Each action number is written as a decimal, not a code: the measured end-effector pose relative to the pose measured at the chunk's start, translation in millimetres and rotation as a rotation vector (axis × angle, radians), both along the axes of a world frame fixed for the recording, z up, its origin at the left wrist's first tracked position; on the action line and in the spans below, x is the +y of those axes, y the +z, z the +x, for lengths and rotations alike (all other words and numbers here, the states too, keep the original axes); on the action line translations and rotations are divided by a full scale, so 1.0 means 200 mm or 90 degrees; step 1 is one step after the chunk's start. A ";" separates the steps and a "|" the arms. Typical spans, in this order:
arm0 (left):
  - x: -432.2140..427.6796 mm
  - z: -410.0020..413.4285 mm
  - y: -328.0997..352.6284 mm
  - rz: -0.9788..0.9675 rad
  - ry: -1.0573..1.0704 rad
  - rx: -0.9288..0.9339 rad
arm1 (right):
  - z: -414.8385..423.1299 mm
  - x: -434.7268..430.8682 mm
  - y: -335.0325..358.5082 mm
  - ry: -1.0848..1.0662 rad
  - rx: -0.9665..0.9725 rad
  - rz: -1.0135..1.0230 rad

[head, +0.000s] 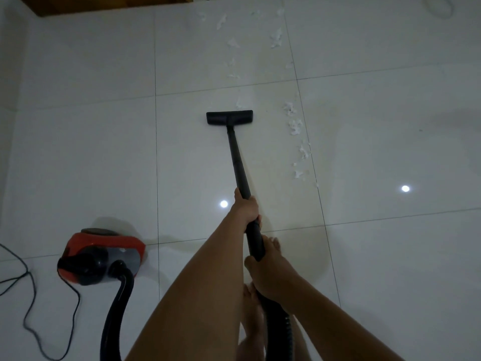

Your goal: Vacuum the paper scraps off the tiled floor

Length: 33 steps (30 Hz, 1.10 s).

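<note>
A black vacuum wand [238,162] runs forward from my hands to a flat black floor nozzle [229,117] resting on the white tiled floor [104,152]. My left hand [246,207] grips the wand higher up; my right hand [270,277] grips its handle end where the ribbed hose begins. White paper scraps [295,126] lie in a line to the right of the nozzle, one scrap [240,102] sits just beyond its far edge, and more paper scraps [276,39] are scattered farther ahead.
The red and black vacuum body [101,256] sits on the floor at my lower left, its hose [117,308] curving toward me. A black power cord [31,308] loops at the far left. A wooden edge [104,3] borders the top left. My bare feet [251,308] show below.
</note>
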<state>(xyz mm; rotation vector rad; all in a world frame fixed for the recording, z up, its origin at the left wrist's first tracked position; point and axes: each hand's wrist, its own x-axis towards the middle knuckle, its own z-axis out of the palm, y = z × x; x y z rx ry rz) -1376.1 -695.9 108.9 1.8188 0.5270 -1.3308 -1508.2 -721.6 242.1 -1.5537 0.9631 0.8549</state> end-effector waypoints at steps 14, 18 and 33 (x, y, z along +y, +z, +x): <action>-0.24 0.39 -0.08 0.006 0.033 -0.014 | 0.36 -0.21 -0.22 0.067 0.052 -0.063; -0.29 0.42 -0.04 0.009 0.034 -0.010 | 0.42 -0.29 -0.07 0.044 0.047 -0.019; -0.34 0.54 0.13 0.034 0.073 0.013 | 0.58 -0.37 0.07 0.084 0.019 0.003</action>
